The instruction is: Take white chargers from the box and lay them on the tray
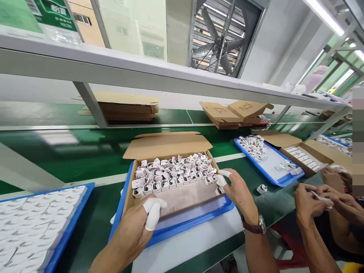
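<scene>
An open cardboard box [182,199] holds several rows of small white plastic cases [172,183] with thin wires and loose lids. It sits in a blue-rimmed tray [196,223]. My left hand [139,223], with white finger cots on its thumb and index finger, reaches over the box's front left part. Those fingers are slightly apart, and nothing shows between them. At the box's right wall is my right hand [239,191], also in finger cots. Its thumb and finger curl together beside the end cases; what they grip, if anything, is unclear.
A tray of white pieces [36,227] lies at left. One loose white case [262,189] is on the green table. Rightward are another blue tray [273,163], a second box [309,159] and a co-worker's hands [315,201]. A shelf [170,76] crosses above.
</scene>
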Tool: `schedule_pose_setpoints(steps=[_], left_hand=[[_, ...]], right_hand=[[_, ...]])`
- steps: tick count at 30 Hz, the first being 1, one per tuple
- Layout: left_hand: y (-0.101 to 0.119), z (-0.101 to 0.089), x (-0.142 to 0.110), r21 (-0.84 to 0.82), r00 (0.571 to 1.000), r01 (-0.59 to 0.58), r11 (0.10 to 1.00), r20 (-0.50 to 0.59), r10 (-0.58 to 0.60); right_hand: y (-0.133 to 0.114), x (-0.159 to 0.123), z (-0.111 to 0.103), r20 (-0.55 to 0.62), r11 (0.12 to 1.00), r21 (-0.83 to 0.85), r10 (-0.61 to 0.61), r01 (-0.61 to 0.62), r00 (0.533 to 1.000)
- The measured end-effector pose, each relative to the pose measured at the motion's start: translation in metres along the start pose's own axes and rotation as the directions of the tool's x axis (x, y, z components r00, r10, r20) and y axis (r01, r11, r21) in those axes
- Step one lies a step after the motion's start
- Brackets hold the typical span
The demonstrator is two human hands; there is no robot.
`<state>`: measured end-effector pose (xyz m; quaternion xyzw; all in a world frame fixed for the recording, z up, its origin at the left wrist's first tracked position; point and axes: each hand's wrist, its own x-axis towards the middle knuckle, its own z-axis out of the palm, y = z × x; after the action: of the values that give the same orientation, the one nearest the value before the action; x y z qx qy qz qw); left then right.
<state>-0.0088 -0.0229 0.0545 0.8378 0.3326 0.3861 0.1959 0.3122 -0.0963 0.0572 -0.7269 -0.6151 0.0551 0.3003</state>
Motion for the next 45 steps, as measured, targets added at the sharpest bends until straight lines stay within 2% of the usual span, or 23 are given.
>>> schedule_pose_setpoints(steps=[3,6,12,17,20,22,25,28,31,34,38,41,45], left_hand=[[-0.003,0.002,0.008,-0.069,0.991,-0.119,0.991,0.059,0.123],[-0.005,0.004,0.014,-0.109,0.973,-0.195,0.975,0.101,0.206],[-0.02,0.007,0.011,-0.137,0.972,-0.181,0.974,0.129,0.199],[-0.032,0.013,0.001,-0.18,0.991,-0.058,0.982,0.105,0.078],[-0.033,0.022,-0.004,-0.227,0.995,0.073,0.971,0.084,-0.055],[-0.032,0.028,-0.006,-0.293,0.98,0.183,0.938,0.129,-0.15],[-0.028,0.032,-0.005,-0.466,0.935,0.349,0.813,0.227,-0.272],[-0.026,0.032,0.0,-0.649,0.902,0.432,0.627,0.292,-0.32],[-0.028,0.032,0.003,-0.724,0.895,0.437,0.533,0.292,-0.338],[-0.033,0.033,0.001,-0.754,0.895,0.404,0.519,0.208,-0.395],[-0.037,0.034,-0.003,-0.781,0.887,0.376,0.498,0.147,-0.439],[-0.039,0.032,-0.004,-0.807,0.885,0.362,0.467,0.139,-0.444],[-0.039,0.03,-0.004,-0.841,0.878,0.325,0.433,0.098,-0.469]], right_hand=[[0.017,-0.005,-0.002,-0.013,0.988,-0.123,0.097,-0.098,0.995],[0.02,-0.005,0.008,0.02,0.977,-0.184,0.117,-0.112,0.993],[0.018,0.003,0.017,0.039,0.981,-0.179,0.089,-0.081,0.995],[0.005,0.003,0.016,-0.008,1.0,-0.017,-0.003,0.003,1.0],[-0.015,0.006,0.028,-0.029,0.985,0.15,-0.087,0.09,0.996],[-0.034,0.009,0.041,-0.038,0.958,0.249,-0.14,0.145,0.989],[-0.065,0.014,0.063,-0.042,0.885,0.413,-0.218,0.215,0.975],[-0.089,0.018,0.077,-0.046,0.763,0.583,-0.311,0.278,0.949],[-0.097,0.021,0.085,-0.065,0.671,0.635,-0.446,0.381,0.893],[-0.093,0.023,0.09,-0.087,0.615,0.62,-0.563,0.487,0.822],[-0.087,0.021,0.097,-0.162,0.565,0.578,-0.628,0.589,0.762],[-0.083,0.017,0.104,-0.226,0.545,0.56,-0.625,0.624,0.748],[-0.08,0.012,0.113,-0.231,0.592,0.56,-0.56,0.58,0.796]])
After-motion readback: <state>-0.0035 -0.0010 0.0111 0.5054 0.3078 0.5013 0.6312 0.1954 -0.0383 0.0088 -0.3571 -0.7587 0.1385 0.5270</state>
